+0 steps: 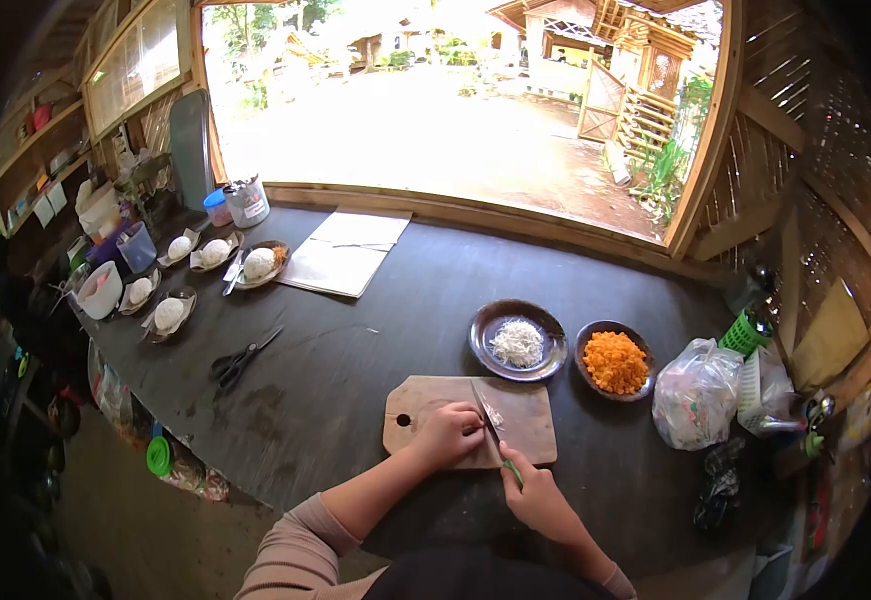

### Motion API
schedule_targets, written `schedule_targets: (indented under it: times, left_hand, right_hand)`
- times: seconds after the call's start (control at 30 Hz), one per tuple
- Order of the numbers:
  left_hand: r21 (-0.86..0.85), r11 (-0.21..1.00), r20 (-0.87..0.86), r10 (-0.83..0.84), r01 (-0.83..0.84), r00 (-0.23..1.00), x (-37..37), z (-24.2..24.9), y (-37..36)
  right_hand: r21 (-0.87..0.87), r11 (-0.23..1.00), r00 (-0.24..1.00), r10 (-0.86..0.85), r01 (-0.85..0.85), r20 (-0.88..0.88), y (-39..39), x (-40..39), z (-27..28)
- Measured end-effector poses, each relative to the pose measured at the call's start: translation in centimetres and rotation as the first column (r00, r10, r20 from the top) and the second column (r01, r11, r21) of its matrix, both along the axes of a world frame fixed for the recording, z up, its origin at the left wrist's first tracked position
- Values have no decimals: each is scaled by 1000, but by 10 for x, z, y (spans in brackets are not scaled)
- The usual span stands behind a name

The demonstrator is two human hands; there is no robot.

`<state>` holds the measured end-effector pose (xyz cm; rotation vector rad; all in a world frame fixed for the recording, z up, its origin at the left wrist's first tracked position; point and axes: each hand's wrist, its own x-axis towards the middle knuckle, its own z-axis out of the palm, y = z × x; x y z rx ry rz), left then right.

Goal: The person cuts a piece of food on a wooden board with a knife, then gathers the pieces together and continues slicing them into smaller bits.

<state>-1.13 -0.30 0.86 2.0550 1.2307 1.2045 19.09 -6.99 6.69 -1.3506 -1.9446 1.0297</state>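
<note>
My right hand [539,497] is closed round the green handle of a knife [489,420], whose blade lies over a wooden cutting board [416,400]. Beside the blade, on its left, my left hand [451,433] has its fingers curled down on the board; what they hold, if anything, is too small to name. Small pale pieces [495,416] lie just right of the blade. Behind the board, a dark plate [481,335] bears white shreds [519,343]. A dark bowl [586,375] to its right holds chopped orange food [616,362].
Black scissors [246,360] lie left of the board. Several plates with white mounds [259,263] stand at the back left, near a stack of brown paper [348,250]. On the right are a filled plastic bag [697,394] and a green basket [745,333].
</note>
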Motion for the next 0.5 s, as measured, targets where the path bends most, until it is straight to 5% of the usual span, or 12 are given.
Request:
schedule_targets:
  times: [0.13,0.5]
  left_hand:
    - [-5,1000,-10,-3,3,1000,1,-2,1]
    - [-16,1000,-76,18,-19,997,-2,5,-2]
  right_hand:
    - [144,990,998,2,7,-62,6,-5,-27]
    - [191,982,999,12,-4,-40,2,1,-23]
